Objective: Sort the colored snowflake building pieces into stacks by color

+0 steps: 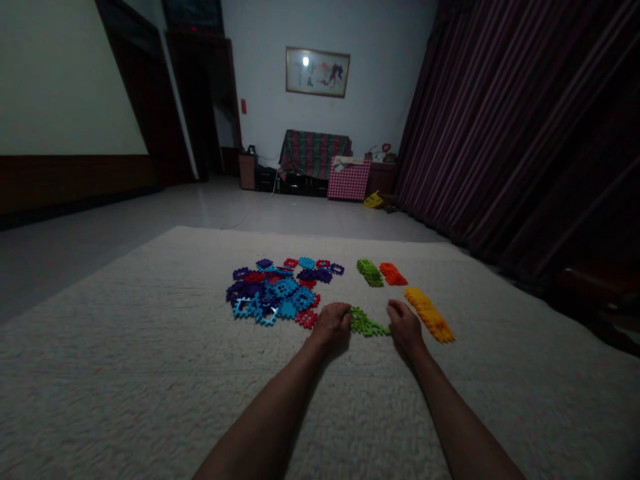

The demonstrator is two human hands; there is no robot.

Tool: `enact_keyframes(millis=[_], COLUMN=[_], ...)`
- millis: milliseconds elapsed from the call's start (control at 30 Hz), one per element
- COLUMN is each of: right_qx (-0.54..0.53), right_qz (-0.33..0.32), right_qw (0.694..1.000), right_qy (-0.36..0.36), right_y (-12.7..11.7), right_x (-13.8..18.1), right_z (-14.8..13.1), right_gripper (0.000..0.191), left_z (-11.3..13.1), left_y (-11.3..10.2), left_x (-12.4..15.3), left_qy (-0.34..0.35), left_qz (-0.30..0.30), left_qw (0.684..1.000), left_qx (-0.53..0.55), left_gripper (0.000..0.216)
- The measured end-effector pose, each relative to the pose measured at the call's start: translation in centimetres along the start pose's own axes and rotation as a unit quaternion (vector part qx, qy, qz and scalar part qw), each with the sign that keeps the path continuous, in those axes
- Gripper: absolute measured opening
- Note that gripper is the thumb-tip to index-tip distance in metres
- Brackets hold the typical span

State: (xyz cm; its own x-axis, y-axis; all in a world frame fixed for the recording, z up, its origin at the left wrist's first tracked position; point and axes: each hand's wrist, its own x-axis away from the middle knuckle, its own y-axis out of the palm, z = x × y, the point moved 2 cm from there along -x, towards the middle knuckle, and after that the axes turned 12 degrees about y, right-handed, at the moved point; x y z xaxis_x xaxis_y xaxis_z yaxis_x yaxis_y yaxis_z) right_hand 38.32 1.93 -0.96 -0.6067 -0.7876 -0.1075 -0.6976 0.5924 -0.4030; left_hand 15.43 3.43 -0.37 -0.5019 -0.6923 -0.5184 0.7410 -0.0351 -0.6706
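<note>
Between my two hands lies a short row of green interlocking building pieces (367,324), flat toothed plastic squares leaning on one another on the pale mat. My left hand (333,323) is closed at the row's left end. At the opposite end my right hand (406,325) has its fingers curled in against the last green piece; its fingertips are partly hidden. Just right of that hand stretches a row of yellow pieces (429,315). Farther back are a green stack (369,272) and an orange stack (393,274).
A loose heap of blue pieces (285,289), mixed with purple and red ones, spreads left of my left hand. The textured mat (200,373) covers the floor. Beyond it stand a cloth-covered piece of furniture (315,152) and a checked box (349,180); dark curtains (480,120) hang at right.
</note>
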Motion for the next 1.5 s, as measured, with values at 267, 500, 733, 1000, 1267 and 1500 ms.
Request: enact_keyframes(millis=[267, 500, 733, 1000, 1267, 1500], right_qx=[-0.033, 0.108, 0.149, 0.18, 0.142, 0.077], right_qz=[-0.077, -0.047, -0.037, -0.049, -0.058, -0.031], right_qw=[0.995, 0.976, 0.964, 0.952, 0.961, 0.981], right_qy=[-0.044, -0.183, -0.218, -0.242, -0.229, -0.174], right_y=[-0.9, 0.1, 0.5, 1.2, 2.2, 1.2], right_x=[5.1, 7.4, 8.3, 9.8, 9.4, 5.5], right_z=[0.4, -0.2, -0.4, -2.5, -3.1, -2.4], right_gripper=[0.045, 0.05, 0.052, 0.05, 0.033, 0.031], left_z=[-0.1, 0.4, 0.1, -0.4, 0.5, 1.0], left_y=[-0.3, -0.6, -0.5, -0.9, -1.2, -1.1], left_x=[0.9, 2.4, 2.7, 2.2, 2.1, 2.4], left_qy=[0.039, 0.056, 0.064, 0.049, 0.032, 0.024], left_qz=[-0.023, -0.033, -0.014, -0.02, -0.013, 0.003], left_qw=[0.999, 0.997, 0.997, 0.999, 0.999, 1.0], left_qx=[-0.009, -0.033, -0.035, -0.001, 0.0, -0.003], left_gripper=[0.038, 0.039, 0.041, 0.043, 0.041, 0.032])
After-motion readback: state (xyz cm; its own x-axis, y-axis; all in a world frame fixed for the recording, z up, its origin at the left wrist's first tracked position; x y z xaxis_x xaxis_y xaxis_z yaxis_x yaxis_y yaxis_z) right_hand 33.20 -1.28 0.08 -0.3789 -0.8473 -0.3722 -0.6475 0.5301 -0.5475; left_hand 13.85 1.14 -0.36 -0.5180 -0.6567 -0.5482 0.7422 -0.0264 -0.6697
